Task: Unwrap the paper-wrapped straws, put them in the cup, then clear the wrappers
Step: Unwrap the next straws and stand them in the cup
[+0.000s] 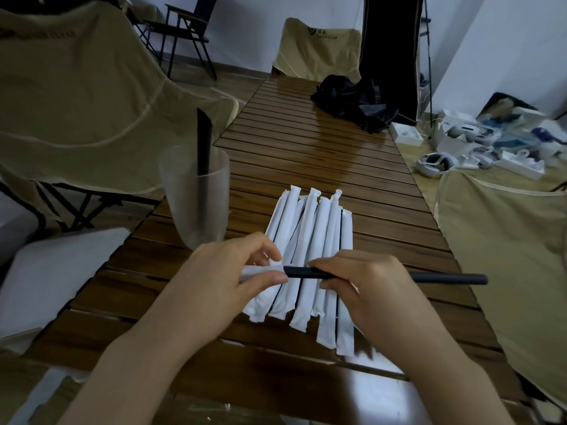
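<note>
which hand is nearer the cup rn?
Left. The left hand, pinching the paper wrapper, sits just below the base of the cup. The right hand, gripping the black straw, is farther off to the cup's right.

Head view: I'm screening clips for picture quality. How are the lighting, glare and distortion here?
Head view: dim, bluish light; a glossy reflection on the far slats of the table; wide-angle bending at the edges; the clutter at the right looks soft, while both hands, left hand and right hand, and the black straw stay fairly sharp.

Glossy slatted wood table (322, 148), matt white paper wrappers (310, 240), frosted plastic cup (196, 207), matt black straw (445, 278)
</note>
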The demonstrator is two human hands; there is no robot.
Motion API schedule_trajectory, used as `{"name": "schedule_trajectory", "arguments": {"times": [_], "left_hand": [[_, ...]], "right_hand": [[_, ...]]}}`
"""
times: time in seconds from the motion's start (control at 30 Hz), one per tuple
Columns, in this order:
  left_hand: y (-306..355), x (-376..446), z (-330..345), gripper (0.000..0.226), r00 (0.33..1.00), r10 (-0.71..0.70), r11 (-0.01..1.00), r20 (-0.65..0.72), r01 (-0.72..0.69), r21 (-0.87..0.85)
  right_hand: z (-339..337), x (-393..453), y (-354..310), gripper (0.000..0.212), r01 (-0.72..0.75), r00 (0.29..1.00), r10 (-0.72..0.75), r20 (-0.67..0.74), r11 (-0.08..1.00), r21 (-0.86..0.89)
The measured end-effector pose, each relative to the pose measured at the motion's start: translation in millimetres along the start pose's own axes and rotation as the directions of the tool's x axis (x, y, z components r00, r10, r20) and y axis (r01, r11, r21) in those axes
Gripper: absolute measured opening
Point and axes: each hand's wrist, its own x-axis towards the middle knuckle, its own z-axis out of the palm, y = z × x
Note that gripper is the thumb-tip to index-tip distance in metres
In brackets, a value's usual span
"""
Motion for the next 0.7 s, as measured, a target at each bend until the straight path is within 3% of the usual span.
{"name": "schedule_trajectory", "arguments": {"times": [0.2, 0.37, 0.53, 0.7], "left_hand": [[-1, 0, -7, 0.015, 1.000, -0.002, 1.000, 0.010, 0.002, -0.022], [2, 0, -7, 0.011, 1.000, -0.003, 0.997, 0.014, 0.004, -0.072], [6, 0, -5, 0.015, 1.000, -0.014, 0.996, 0.018, 0.015, -0.088], [9, 1, -4, 0.019, 1.000, -0.019, 0.993, 0.001, 0.019, -0.119]], "right_hand": [[3, -2, 2, 0.018, 0.000, 0.999, -0.001, -0.034, 1.000, -0.009], [5, 1, -8, 0.016, -0.008, 1.000, 0.008, -0.022, 1.000, -0.010], [7, 3, -19, 0.028, -0.028, 0.999, 0.026, 0.019, 0.997, 0.074], [7, 3, -21, 0.021, -0.016, 0.999, 0.018, -0.029, 0.997, 0.077]]}}
